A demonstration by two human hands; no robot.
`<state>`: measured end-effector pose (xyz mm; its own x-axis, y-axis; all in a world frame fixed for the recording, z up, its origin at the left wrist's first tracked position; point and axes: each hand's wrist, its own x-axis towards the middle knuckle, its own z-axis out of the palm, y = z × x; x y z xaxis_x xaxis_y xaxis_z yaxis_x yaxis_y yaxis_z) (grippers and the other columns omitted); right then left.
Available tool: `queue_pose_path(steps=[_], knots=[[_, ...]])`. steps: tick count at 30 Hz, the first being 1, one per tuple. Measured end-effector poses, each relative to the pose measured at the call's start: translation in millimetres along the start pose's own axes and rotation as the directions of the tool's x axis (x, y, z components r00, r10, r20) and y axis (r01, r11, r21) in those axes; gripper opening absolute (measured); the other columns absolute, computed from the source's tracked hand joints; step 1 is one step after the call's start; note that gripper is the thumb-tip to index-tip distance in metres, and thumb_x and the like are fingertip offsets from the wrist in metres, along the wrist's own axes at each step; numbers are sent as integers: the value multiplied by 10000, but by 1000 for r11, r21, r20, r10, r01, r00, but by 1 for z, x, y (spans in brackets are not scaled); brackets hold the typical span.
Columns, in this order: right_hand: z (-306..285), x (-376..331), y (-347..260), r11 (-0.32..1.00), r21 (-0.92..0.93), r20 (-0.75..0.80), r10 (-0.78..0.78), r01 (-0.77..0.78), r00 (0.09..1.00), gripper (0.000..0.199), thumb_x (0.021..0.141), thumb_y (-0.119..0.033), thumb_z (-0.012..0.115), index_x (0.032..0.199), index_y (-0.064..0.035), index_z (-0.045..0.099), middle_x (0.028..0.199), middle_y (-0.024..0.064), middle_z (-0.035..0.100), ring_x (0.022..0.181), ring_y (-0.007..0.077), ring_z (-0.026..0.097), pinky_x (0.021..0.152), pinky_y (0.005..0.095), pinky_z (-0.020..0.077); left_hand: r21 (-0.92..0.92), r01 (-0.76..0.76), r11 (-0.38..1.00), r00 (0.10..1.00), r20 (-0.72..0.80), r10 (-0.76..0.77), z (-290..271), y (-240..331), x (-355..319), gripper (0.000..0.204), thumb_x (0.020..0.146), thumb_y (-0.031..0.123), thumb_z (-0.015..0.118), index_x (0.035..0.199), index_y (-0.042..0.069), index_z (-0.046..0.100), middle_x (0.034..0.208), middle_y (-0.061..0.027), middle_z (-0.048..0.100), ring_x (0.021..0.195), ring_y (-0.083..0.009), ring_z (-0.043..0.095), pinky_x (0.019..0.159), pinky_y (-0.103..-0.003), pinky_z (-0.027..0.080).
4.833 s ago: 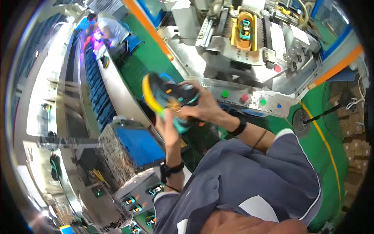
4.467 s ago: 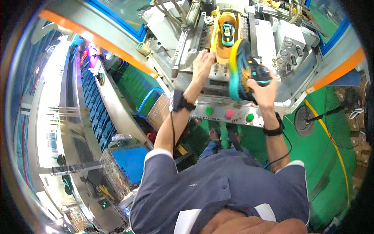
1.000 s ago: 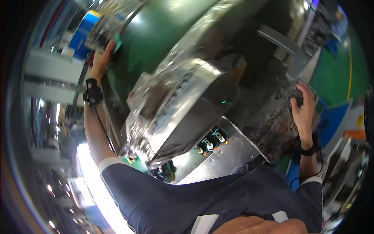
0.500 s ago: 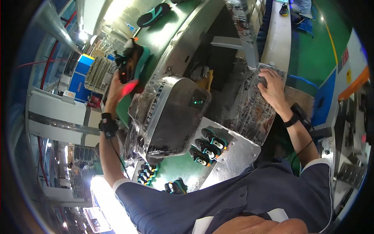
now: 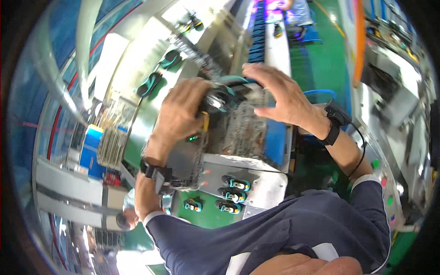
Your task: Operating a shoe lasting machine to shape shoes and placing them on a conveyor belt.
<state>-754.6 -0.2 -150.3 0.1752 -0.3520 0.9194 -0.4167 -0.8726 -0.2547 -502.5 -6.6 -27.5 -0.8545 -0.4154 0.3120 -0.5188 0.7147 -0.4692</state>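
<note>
A dark shoe with a teal sole point(image 5: 223, 97) is in my left hand point(image 5: 181, 110), whose fingers wrap round its near left end. Motion smears the shoe, and part of it lies behind that hand. At the shoe's far right end is my right hand point(image 5: 286, 98), thumb and fingers spread apart; whether its fingertips touch the shoe I cannot tell. Under both hands stands a machine with a plastic-wrapped block point(image 5: 245, 130) and a dark rounded cover point(image 5: 181, 160).
Two dark teal-edged shoes or soles point(image 5: 149, 84) lie on the green belt point(image 5: 133, 142) at left. Several small-looking shoes point(image 5: 231, 195) rest on the metal plate and lower green belt. One person point(image 5: 299, 13) is at the far end, another point(image 5: 130, 217) at lower left.
My left hand has brought the shoe from the left belt rightward over the machine. My right hand has lifted off the wrapped block and moved toward the shoe. The view has turned.
</note>
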Motion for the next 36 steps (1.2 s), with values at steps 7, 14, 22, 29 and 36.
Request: queue_pose_path(steps=[7,14,22,29,36], knots=[[-150,-113,-63,842,-315,56,476,-437,878,727,656,-200,792,1304,-130,470,1224,107,604,1073,283,618,863,389,528,-221,-524,823,847,-36,530,11,158,146,738,515,103,779,1205,38,528,1155,-106,592,1051,-290,581,869,-408,496],[-285,-256,-90,704,259,-563,667,-662,488,619,670,-82,802,1226,-22,537,1048,104,653,969,172,623,853,303,499,-335,-774,538,633,-444,634,19,311,300,654,661,268,805,1214,8,572,1222,-152,604,1136,-344,564,976,-433,450],[-432,-349,-165,533,195,-900,431,-824,66,646,695,-50,745,1286,-4,490,1144,89,595,963,169,589,861,292,491,-989,88,-118,940,43,340,150,580,444,594,901,288,653,1358,-27,441,1263,-128,603,1082,-198,605,890,-287,477],[-472,-386,-208,287,100,-988,145,-953,-60,591,703,-93,715,1251,9,518,1149,76,571,1036,175,564,930,299,455,-988,139,-66,985,131,108,291,751,569,741,735,409,770,1212,-97,514,1006,-200,666,950,-277,643,863,-343,491],[-489,-399,-186,89,183,-975,-109,-979,-192,514,752,-99,695,1226,22,539,1123,96,602,977,169,585,899,304,465,-887,306,346,915,374,151,265,800,592,797,785,334,714,1346,-54,301,1177,-257,601,1098,-400,589,929,-463,478]])
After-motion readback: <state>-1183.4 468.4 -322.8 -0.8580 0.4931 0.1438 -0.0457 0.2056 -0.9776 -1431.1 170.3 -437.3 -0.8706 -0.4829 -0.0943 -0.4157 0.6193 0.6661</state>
